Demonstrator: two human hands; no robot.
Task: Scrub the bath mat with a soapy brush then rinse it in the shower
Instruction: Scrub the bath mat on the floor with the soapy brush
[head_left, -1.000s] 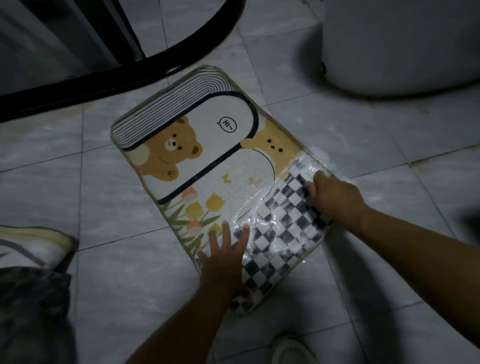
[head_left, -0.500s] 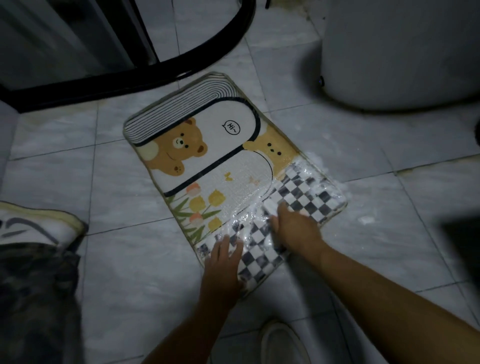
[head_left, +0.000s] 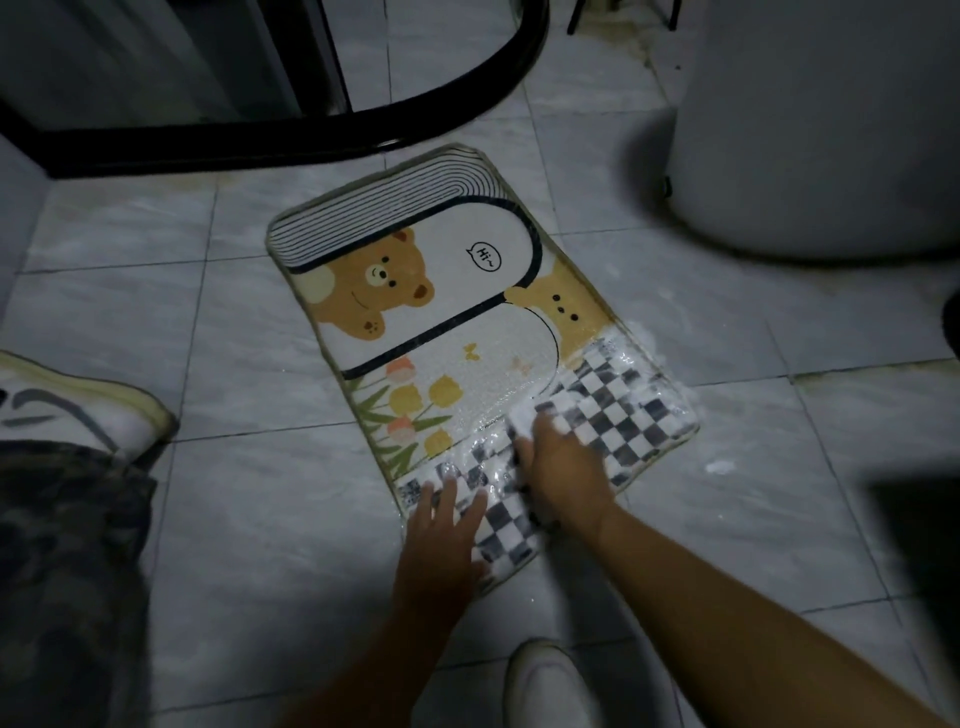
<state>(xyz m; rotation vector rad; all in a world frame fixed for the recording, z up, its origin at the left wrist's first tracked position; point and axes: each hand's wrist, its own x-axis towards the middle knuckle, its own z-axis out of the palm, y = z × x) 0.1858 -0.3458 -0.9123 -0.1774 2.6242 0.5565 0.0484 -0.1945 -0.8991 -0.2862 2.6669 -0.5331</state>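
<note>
Left hand (head_left: 441, 525) lies flat, fingers straight and spread, pressing the near corner of the bath mat (head_left: 467, 291). Right hand (head_left: 563, 462) is curled on the foam (head_left: 644, 384) over the checkered end; cannot tell what it grips. Mat lies flat on the grey tiled floor (head_left: 249, 338), near a black curved shower frame (head_left: 415, 119). White rounded container (head_left: 810, 130) at right.

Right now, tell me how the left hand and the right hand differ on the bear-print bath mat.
The left hand lies flat, fingers spread, at the near corner of the bear-print bath mat; the right hand is curled, farther in. The left hand holds nothing; the right hand grips a mostly hidden dark brush. Both rest on the foamy checkered end.
</note>
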